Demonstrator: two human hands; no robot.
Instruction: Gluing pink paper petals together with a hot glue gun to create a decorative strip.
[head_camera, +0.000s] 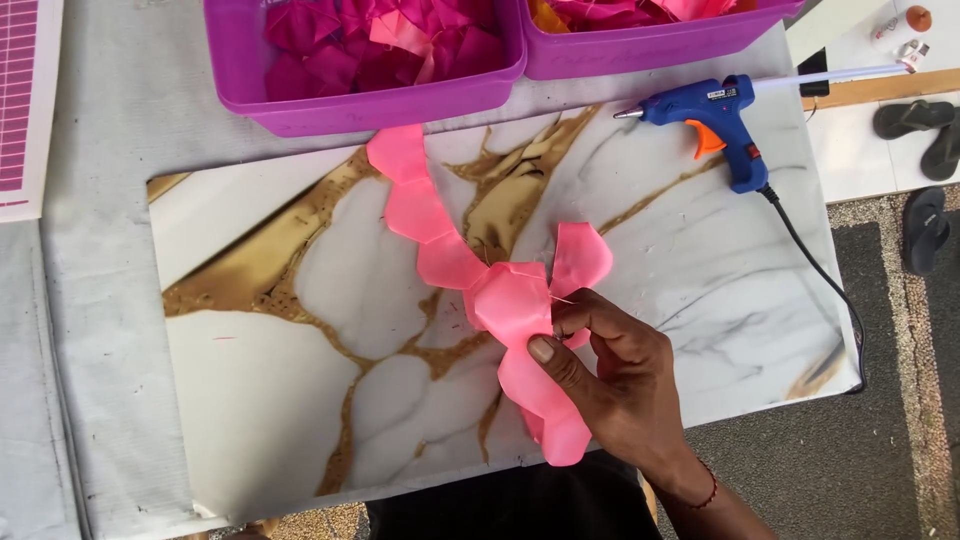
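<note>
A chain of light pink ribbon petals (440, 235) curves across a white and gold marble-patterned board (260, 400), from near the purple bins down to the board's front edge. My right hand (615, 385) pinches the chain at its folded middle, thumb pressed on a petal and fingers curled behind it. One petal (580, 255) stands up just above the fingers. A red thread bracelet sits on that wrist. My left hand is out of sight.
A blue hot glue gun (722, 112) with an orange trigger lies at the board's back right, its black cord (815, 270) trailing off the table's right edge. Two purple bins (370, 105) (650, 45) of darker pink petals stand at the back. Sandals (925, 125) lie on the floor at right.
</note>
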